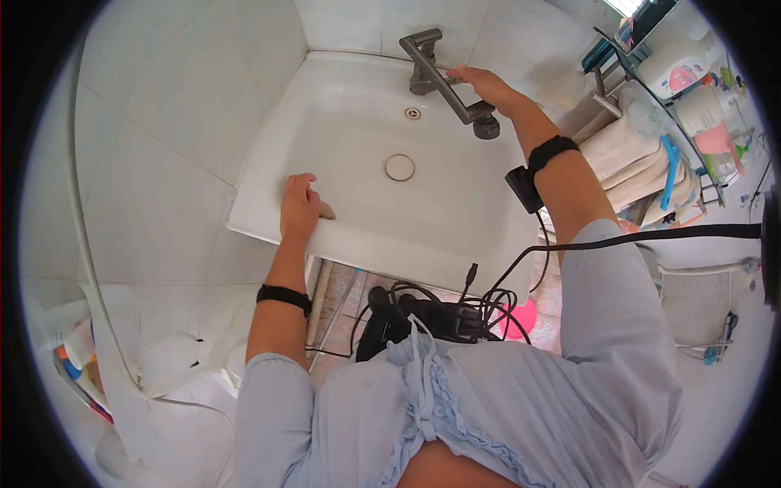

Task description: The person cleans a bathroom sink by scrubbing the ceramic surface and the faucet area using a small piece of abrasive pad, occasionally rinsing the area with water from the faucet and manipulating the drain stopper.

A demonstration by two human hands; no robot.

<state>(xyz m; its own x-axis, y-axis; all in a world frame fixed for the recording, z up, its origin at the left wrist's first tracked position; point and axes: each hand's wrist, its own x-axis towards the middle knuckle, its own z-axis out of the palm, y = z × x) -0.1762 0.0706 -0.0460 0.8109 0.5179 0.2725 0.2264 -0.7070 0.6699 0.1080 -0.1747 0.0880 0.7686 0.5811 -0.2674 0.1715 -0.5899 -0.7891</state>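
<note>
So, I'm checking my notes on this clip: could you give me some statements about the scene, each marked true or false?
1. The right hand is by the grey faucet, fingers extended. True.
2. The left hand is also at the faucet. False: it is at the front-left part of the white washbasin.
3. The round drain stopper lies in the washbasin's floor. True.
4. Only the right forearm wears a black band. False: the left forearm wears one too.
5. Beige towels hang to the right of the washbasin. True.
6. A round pink object sits inside the washbasin. False: it is outside, beyond the front rim, near black cables.
</note>
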